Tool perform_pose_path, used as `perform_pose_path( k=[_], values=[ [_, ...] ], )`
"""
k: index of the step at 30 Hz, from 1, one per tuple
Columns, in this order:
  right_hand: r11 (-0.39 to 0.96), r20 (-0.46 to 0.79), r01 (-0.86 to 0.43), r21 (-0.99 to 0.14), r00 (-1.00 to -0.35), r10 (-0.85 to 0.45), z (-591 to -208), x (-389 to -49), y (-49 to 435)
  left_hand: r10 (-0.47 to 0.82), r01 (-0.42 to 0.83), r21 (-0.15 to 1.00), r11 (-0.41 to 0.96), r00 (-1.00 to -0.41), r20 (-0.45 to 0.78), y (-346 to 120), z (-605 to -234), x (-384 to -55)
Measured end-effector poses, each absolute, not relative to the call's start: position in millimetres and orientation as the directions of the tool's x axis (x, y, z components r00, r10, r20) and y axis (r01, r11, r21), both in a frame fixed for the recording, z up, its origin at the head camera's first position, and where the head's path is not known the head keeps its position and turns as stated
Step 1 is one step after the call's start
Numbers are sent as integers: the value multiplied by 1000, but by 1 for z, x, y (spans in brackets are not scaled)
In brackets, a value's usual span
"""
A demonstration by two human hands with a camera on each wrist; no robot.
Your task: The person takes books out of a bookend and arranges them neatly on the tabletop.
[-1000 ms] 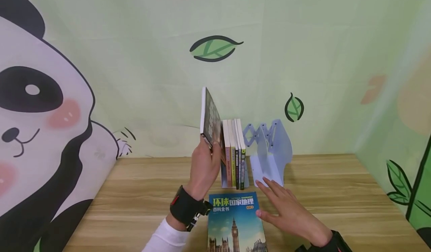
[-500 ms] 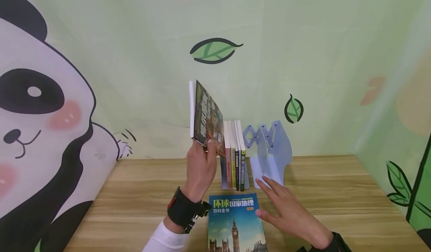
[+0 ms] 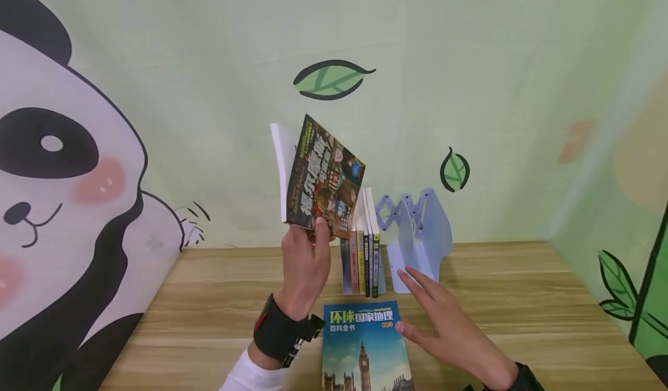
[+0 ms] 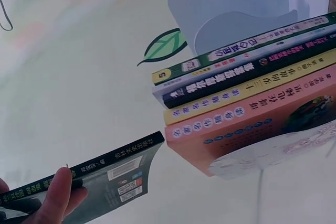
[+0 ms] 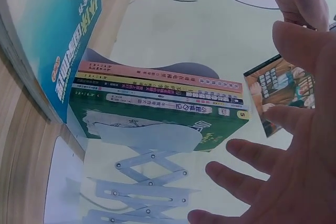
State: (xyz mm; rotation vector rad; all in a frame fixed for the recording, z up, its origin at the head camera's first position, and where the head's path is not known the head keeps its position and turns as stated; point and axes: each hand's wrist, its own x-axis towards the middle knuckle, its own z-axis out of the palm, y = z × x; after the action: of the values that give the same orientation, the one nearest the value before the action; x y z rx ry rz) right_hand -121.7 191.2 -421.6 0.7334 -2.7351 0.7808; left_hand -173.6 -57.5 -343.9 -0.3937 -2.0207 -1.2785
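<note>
My left hand (image 3: 307,269) grips a dark-covered comic-style book (image 3: 329,182) by its lower edge, thumb on the front cover. It is raised, tilted, left of the upright row of books (image 3: 364,263). In the left wrist view the held book's dark spine (image 4: 113,155) and back cover show, apart from the row. My right hand (image 3: 451,324) holds nothing; its fingers are spread above the table, by a large blue book (image 3: 365,344) with a clock tower on its cover. The row stands between panels of a light blue expandable book stand (image 3: 425,234).
The stand's crisscross linkage (image 5: 152,171) and a bare section extend right of the row. A wooden table (image 3: 522,298) lies under everything. Behind hangs a pale green cloth backdrop (image 3: 235,118) printed with a panda and leaves.
My left hand has shifted left, bringing the dark book away from the row and turning its front cover towards the head camera. The right hand has stayed almost still.
</note>
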Motion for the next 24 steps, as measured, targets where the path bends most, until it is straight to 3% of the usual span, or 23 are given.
perform_pose_path(
  k=[16,24],
  values=[
    [705,422,-552,-445,-824,-378,-412,-116,188,-102,633,632,447,-666,739,-56,-337,-153],
    [661,538,-622,-420,-757,-371,-395,-115,182,-83,643,613,460,-656,750,-57,-338,-145]
  ],
)
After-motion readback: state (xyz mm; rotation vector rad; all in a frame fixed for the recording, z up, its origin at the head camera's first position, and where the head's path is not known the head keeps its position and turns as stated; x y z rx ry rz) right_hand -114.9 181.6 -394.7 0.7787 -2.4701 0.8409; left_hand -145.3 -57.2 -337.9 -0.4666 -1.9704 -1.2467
